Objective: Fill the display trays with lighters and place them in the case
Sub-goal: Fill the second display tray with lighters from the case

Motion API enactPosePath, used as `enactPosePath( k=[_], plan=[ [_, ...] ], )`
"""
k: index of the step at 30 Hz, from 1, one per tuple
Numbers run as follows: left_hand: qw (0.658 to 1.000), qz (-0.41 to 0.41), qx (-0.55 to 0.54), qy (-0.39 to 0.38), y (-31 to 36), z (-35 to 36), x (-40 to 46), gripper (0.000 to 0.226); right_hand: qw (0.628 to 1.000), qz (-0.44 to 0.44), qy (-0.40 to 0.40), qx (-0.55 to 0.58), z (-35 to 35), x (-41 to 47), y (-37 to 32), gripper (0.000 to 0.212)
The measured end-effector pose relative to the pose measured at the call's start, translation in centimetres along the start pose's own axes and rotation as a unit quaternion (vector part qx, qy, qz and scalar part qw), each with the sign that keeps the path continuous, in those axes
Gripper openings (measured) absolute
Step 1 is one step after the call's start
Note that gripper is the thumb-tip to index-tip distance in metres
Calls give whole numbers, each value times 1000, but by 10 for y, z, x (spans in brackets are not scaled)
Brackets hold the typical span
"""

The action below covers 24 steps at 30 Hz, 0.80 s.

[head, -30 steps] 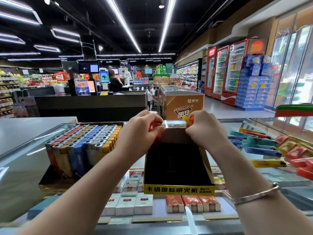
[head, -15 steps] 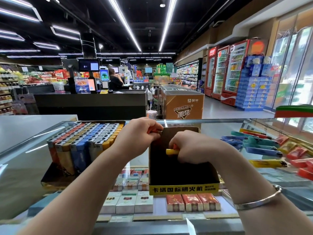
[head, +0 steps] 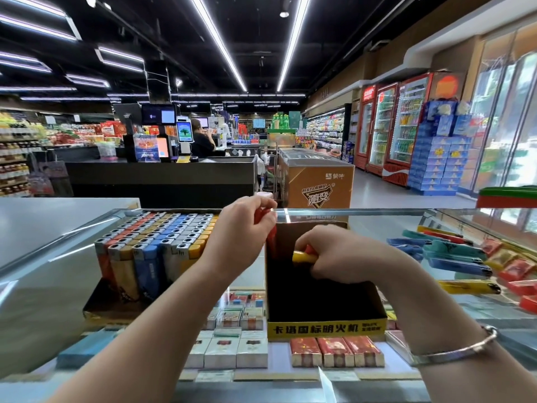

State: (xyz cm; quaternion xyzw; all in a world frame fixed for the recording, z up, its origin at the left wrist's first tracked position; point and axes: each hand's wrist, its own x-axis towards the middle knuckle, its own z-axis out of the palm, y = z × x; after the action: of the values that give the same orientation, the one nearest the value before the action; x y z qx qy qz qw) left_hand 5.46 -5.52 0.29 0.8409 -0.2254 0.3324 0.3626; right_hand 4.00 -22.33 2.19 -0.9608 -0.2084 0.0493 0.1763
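Over the black tray (head: pixel 325 321), left hand (head: pixel 241 228) grips red lighters (head: pixel 271 242); right hand (head: pixel 345 254), knuckles up, clutches a yellow lighter (head: pixel 302 256).

Supermarket interior. Long strip lights (head: pixel 220 50) are running across a dark ceiling (head: pixel 162 27), converging toward the back of the store. A black checkout counter (head: pixel 159 177) is standing mid-distance, screens (head: pixel 158 114) glowing above it; a person in dark clothing (head: pixel 202 142) is sitting behind it. An orange chest freezer (head: pixel 318 181) is sitting right of the counter. Red drink coolers (head: pixel 389 126) are lining the right wall, with stacked blue cartons (head: pixel 441 158) beside them. Stocked shelves (head: pixel 17 152) are filling the far left. The pale grey floor (head: pixel 374 190) is reflecting light.
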Motion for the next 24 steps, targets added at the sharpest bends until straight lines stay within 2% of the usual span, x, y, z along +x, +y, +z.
enactPosePath(
  k=[1,3,5,7,10,13,24],
  plan=[
    [1000,0,-7,-5,-1,-2,1,19,999,-14,40,23,-3,-1,1,21],
    [1000,3,-3,-29,-2,-3,2,18,980,-35,187,60,-8,-1,6,18],
    [999,6,15,-45,-1,-2,0,22,938,2,342,50,-11,0,15,18],
    [999,5,20,-38,0,-2,-1,27,910,77,406,19,-12,2,22,22],
    [999,11,40,-24,0,0,-3,32,927,162,337,-1,-9,5,27,21],
    [997,22,74,-22,0,4,-3,33,949,185,256,1,-6,7,25,22],
    [983,20,178,-26,0,4,3,28,953,184,241,0,-6,6,22,20]
  ],
)
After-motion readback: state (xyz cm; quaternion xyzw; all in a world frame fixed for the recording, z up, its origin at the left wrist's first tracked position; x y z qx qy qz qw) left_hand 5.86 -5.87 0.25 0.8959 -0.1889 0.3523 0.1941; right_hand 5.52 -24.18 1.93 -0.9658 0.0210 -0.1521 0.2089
